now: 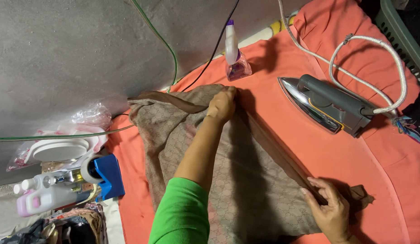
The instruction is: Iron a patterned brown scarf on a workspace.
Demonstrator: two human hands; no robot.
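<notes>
A beige-brown patterned cloth (183, 135) with a darker brown border lies spread on an orange-covered surface (282, 135). My left hand (222, 105), on a green-sleeved arm, grips the cloth's far edge near the top. My right hand (330, 211) pinches the brown border at the near right corner. The border runs taut between both hands. A grey and chrome electric iron (325, 104) lies on its side to the right of the cloth, apart from both hands.
A spray bottle (235, 54) with purple liquid stands at the far edge. The iron's white braided cord (382, 45) loops at right. Left, on the floor, sit a blue tape dispenser (106, 176), white bottles (42, 199), a plastic bag and green and black cables.
</notes>
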